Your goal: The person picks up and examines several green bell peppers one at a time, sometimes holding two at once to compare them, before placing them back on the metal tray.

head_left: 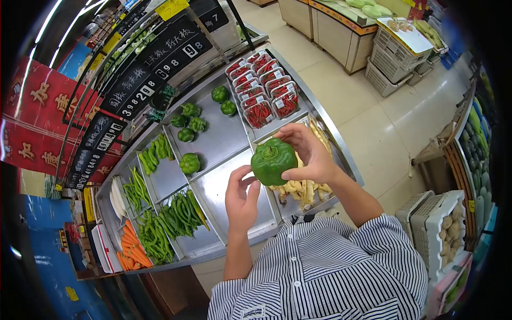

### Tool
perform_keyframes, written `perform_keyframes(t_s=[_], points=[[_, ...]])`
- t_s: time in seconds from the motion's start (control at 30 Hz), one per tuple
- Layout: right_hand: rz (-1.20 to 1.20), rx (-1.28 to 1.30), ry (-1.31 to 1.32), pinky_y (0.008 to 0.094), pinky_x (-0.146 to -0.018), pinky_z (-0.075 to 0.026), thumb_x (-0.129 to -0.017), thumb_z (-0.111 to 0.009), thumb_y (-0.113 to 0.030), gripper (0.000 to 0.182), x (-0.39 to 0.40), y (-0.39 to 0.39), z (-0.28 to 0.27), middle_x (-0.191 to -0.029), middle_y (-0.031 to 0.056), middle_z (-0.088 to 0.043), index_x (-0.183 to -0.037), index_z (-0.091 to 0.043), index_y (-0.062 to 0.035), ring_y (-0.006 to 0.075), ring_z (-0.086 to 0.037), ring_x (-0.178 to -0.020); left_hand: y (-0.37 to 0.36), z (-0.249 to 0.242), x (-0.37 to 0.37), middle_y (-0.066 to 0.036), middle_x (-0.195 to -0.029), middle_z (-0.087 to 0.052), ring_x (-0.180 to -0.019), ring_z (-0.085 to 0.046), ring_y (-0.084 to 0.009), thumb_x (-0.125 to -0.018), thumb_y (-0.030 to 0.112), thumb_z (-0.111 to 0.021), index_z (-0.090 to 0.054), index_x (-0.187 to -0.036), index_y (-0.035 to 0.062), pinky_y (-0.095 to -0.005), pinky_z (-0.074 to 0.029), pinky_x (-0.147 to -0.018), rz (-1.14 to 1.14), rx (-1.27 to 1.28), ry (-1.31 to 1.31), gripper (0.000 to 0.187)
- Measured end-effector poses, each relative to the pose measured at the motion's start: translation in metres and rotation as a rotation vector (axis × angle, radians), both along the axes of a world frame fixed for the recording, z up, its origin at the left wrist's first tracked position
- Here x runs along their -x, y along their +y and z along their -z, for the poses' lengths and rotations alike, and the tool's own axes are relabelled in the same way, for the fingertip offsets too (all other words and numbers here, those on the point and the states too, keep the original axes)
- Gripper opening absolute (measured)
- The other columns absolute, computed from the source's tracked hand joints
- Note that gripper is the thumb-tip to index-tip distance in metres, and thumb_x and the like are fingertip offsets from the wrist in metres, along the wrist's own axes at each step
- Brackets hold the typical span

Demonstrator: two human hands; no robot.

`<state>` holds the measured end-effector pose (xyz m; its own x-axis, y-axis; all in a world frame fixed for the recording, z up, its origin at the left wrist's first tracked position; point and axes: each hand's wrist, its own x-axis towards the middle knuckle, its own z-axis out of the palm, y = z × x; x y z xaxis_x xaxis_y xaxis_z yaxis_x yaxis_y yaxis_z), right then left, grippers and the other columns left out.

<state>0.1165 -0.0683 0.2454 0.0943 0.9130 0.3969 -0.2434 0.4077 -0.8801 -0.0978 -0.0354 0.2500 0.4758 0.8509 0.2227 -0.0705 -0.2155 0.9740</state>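
A glossy green bell pepper [273,161], stem facing up toward me, is held above the metal display stand [224,184]. My right hand [313,159] grips it from the right, thumb across its front and fingers curved over its top and far side. On the other side, my left hand [242,200] has its fingers half bent and apart from the thumb, fingertips right at the pepper's lower left edge. More green bell peppers [190,163] lie in the compartments beyond my hands. Pale yellow ginger-like roots [303,192] lie under my right hand, partly hidden by it.
Packed red chilies [260,113] fill the far compartment. Long green peppers [184,213], carrots [133,246] and white radishes [118,196] lie to the left. Price boards [154,69] hang over the back edge. Crates [392,61] stand across the tiled aisle, and a potato crate [452,234] at right.
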Motion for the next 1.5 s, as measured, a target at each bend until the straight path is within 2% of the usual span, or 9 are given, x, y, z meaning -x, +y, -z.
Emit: perform_keyframes(t_s=[0.2,0.37,0.47,0.57,0.67,0.87,1.07,1.27,1.5], points=[[-0.192,0.316,0.371,0.0351,-0.100,-0.044,-0.068,-0.084,-0.008,0.072,0.002,0.000,-0.007,-0.119,0.0106,-0.053,-0.126,-0.042,-0.0045,0.0209,-0.054,-0.113,0.004,0.009,-0.005,-0.014,-0.133,-0.049,-0.119,-0.052,-0.0244,-0.092,0.014,-0.062,-0.041,-0.134,-0.0038,-0.0376,-0.044,-0.099,0.074,0.265,-0.195,0.050],[-0.146,0.271,0.385,0.0338,-0.096,-0.046,-0.072,-0.081,-0.005,0.057,0.011,0.005,0.015,-0.116,0.0092,-0.053,-0.116,-0.045,-0.0044,0.0191,-0.055,-0.109,0.008,0.014,-0.008,-0.015,-0.134,-0.048,-0.125,-0.049,-0.0269,-0.088,0.030,-0.069,-0.038,-0.136,-0.0029,-0.0404,-0.043,-0.103,0.142,0.498,-0.456,0.066],[-0.089,0.228,0.365,0.0321,-0.094,-0.048,-0.076,-0.079,-0.004,0.048,0.020,0.008,0.028,-0.114,0.0082,-0.054,-0.111,-0.046,-0.0037,0.0171,-0.055,-0.107,0.000,0.019,-0.016,-0.013,-0.133,-0.049,-0.123,-0.050,-0.0255,-0.091,0.035,-0.064,-0.038,-0.137,0.0020,-0.0430,-0.041,-0.103,0.039,0.472,-0.552,0.062],[0.044,0.198,0.257,0.0318,-0.093,-0.048,-0.079,-0.076,-0.005,0.045,0.032,0.006,0.029,-0.115,0.0088,-0.053,-0.113,-0.045,-0.0025,0.0167,-0.055,-0.107,-0.004,0.020,-0.020,-0.012,-0.132,-0.048,-0.121,-0.051,-0.0252,-0.088,0.027,-0.068,-0.039,-0.134,0.0023,-0.0436,-0.042,-0.102,-0.121,0.397,-0.602,0.059],[0.027,0.228,0.306,0.0322,-0.095,-0.047,-0.083,-0.072,-0.005,0.047,0.045,-0.006,0.014,-0.121,0.0112,-0.051,-0.121,-0.044,-0.0004,0.0181,-0.054,-0.110,-0.003,0.021,-0.017,-0.012,-0.129,-0.048,-0.121,-0.048,-0.0249,-0.082,0.013,-0.075,-0.040,-0.130,0.0016,-0.0415,-0.043,-0.102,-0.300,0.216,-0.408,0.061],[-0.009,0.208,0.451,0.0364,-0.106,-0.038,-0.085,-0.067,-0.004,0.056,0.069,-0.011,0.020,-0.132,0.0164,-0.049,-0.134,-0.040,0.0032,0.0239,-0.048,-0.124,-0.012,0.016,-0.019,-0.014,-0.129,-0.044,-0.126,-0.042,-0.0244,-0.087,0.011,-0.067,-0.045,-0.128,-0.0005,-0.0398,-0.041,-0.103,-0.415,-0.165,-0.135,0.047],[-0.113,0.293,0.698,0.0388,-0.102,-0.044,-0.092,-0.059,-0.009,0.046,0.054,-0.007,0.023,-0.127,0.0156,-0.054,-0.133,-0.042,0.0024,0.0239,-0.054,-0.120,-0.024,0.003,-0.011,-0.015,-0.132,-0.043,-0.123,-0.046,-0.0247,-0.094,0.010,-0.051,-0.050,-0.124,-0.0034,-0.0395,-0.042,-0.102,-0.352,-0.177,-0.181,0.033],[-0.343,0.553,0.832,0.0459,-0.095,-0.050,-0.101,-0.044,-0.029,0.043,0.040,-0.001,0.009,-0.123,0.0144,-0.057,-0.134,-0.043,-0.0016,0.0268,-0.060,-0.113,-0.014,-0.001,0.004,-0.016,-0.132,-0.044,-0.123,-0.047,-0.0263,-0.090,0.004,-0.050,-0.053,-0.122,-0.0051,-0.0405,-0.039,-0.105,-0.281,-0.403,0.087,0.033],[-0.420,0.656,0.922,0.0442,-0.084,-0.057,-0.102,-0.037,-0.042,0.050,0.036,0.000,0.012,-0.119,0.0166,-0.059,-0.133,-0.043,-0.0035,0.0321,-0.066,-0.100,-0.014,-0.003,-0.001,-0.018,-0.133,-0.046,-0.125,-0.046,-0.0293,-0.089,0.006,-0.054,-0.051,-0.125,-0.0058,-0.0416,-0.037,-0.107,-0.236,-0.357,0.049,0.038]])
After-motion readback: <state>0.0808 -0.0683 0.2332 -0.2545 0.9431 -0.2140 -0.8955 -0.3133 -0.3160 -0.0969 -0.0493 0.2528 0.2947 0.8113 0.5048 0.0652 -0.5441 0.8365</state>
